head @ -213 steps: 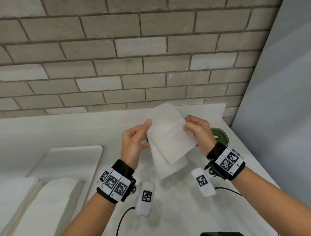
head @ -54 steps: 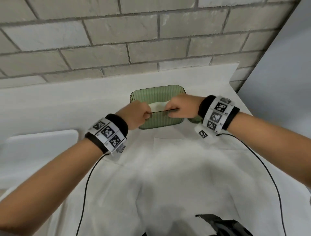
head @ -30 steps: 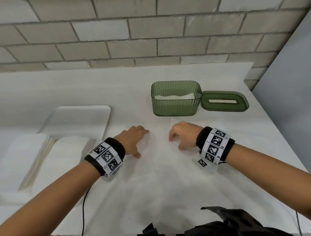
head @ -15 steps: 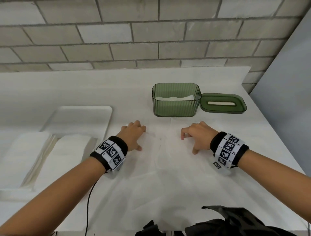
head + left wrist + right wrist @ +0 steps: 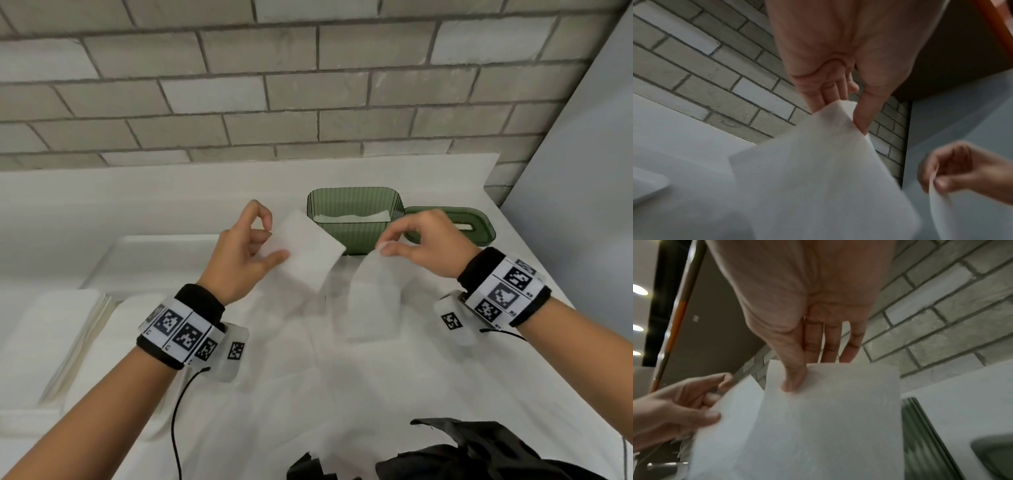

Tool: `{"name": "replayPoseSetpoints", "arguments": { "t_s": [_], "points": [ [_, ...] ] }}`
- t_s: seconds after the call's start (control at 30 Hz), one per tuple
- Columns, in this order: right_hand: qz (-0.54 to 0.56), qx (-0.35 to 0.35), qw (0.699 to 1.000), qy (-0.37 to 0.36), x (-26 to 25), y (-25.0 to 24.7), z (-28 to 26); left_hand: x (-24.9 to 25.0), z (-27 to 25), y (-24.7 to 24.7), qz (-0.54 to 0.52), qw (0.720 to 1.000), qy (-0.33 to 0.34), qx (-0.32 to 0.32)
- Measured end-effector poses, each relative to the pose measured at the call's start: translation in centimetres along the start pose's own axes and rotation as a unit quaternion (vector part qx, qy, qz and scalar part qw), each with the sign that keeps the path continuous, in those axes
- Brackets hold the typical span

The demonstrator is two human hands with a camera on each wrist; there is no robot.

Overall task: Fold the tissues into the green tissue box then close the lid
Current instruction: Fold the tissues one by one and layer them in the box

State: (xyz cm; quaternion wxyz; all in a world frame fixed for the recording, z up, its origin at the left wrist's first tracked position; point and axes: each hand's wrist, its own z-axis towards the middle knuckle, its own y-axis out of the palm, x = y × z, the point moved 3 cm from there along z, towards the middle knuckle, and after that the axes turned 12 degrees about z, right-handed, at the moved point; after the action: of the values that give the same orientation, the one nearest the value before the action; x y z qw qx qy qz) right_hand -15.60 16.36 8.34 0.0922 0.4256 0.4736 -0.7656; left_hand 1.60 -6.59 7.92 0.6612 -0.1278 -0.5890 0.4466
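A white tissue [image 5: 308, 253] is lifted off the table in front of the green tissue box [image 5: 354, 236]. My left hand [image 5: 246, 250] pinches its left corner between thumb and fingers; the wrist view shows the tissue [image 5: 828, 178] hanging from that left hand [image 5: 849, 116]. My right hand [image 5: 411, 243] pinches the right part of the tissue [image 5: 828, 418] by its top edge, thumb in front, as the right hand [image 5: 797, 369] shows. The box is open with folded tissue inside. Its green lid [image 5: 476, 222] lies flat to the right of it, partly behind my right hand.
A white tray [image 5: 154, 260] sits at the left, with stacks of white tissues [image 5: 51, 339] in front of it. A brick wall [image 5: 308, 85] runs behind the table and a grey panel [image 5: 582, 171] stands at the right. Dark cloth [image 5: 462, 452] lies at the near edge.
Half a second ago both hands lay spread on the tissue flat on the table. Now each hand has pinched it and raised it toward the box.
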Motion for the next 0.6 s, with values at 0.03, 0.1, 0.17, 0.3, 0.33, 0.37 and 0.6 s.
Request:
{"name": "replayPoseSetpoints", "arguments": {
  "t_s": [0.03, 0.1, 0.17, 0.3, 0.33, 0.37, 0.6],
  "points": [
    [0.007, 0.017, 1.0, -0.015, -1.0, -0.5, 0.1, 0.1, 0.0, 0.1, -0.009, 1.0, 0.007, 0.01],
    [0.027, 0.014, 0.999, -0.031, -2.9, -1.1, 0.2, 0.3, -0.1, 0.4, -0.009, 0.999, 0.033, 0.019],
    [0.043, -0.048, 0.998, -0.029, -4.6, -1.1, 0.3, 0.4, -0.3, 1.1, -0.017, 0.998, 0.048, 0.026],
    [0.095, -0.14, 0.985, -0.025, -7.1, -1.0, 0.4, 2.0, -0.9, 2.1, -0.09, 0.992, 0.054, 0.066],
    [0.12, -0.136, 0.983, -0.032, -7.6, -1.1, 0.5, 2.6, -1.0, 2.2, -0.106, 0.99, 0.059, 0.077],
    [0.145, -0.126, 0.981, -0.039, -8.1, -1.3, 0.8, 3.2, -1.0, 2.4, -0.119, 0.987, 0.068, 0.088],
    [0.174, -0.061, 0.98, -0.081, -9.7, -1.5, 3.1, 5.7, -1.2, 2.6, -0.238, 0.959, 0.084, 0.128]
  ]
}}
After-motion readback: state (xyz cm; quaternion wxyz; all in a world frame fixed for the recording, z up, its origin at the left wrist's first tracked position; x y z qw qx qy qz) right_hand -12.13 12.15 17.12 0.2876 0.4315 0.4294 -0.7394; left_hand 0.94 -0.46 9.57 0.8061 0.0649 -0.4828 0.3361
